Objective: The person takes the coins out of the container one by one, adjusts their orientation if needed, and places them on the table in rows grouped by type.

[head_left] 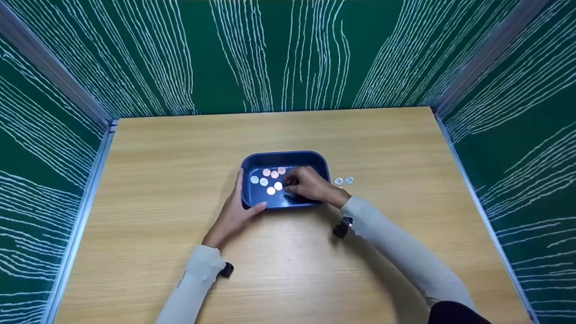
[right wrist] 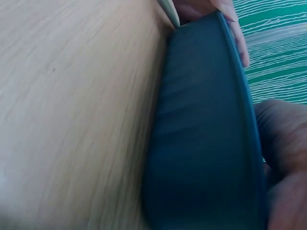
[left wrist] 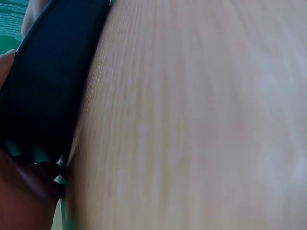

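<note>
A dark blue rectangular tray (head_left: 288, 205) stands on the wooden table with several coins (head_left: 271, 191) lying flat on its floor, some coppery and some silvery. My left hand (head_left: 235, 204) grips the tray's near left corner, thumb over the front rim and fingers along the left side. Inside the tray, over its right half, my right hand (head_left: 309, 183) has its fingers bent down close to the coins. Whether a coin is between those fingertips is hidden. From the right wrist, the tray's outer wall (right wrist: 206, 120) hides the fingertips.
Two silvery coins (head_left: 349, 180) lie on the table (head_left: 288, 261) just right of the tray, with a sliver of another partly hidden by the right wrist. Green panels (head_left: 274, 54) with white wavy lines enclose the back and both sides.
</note>
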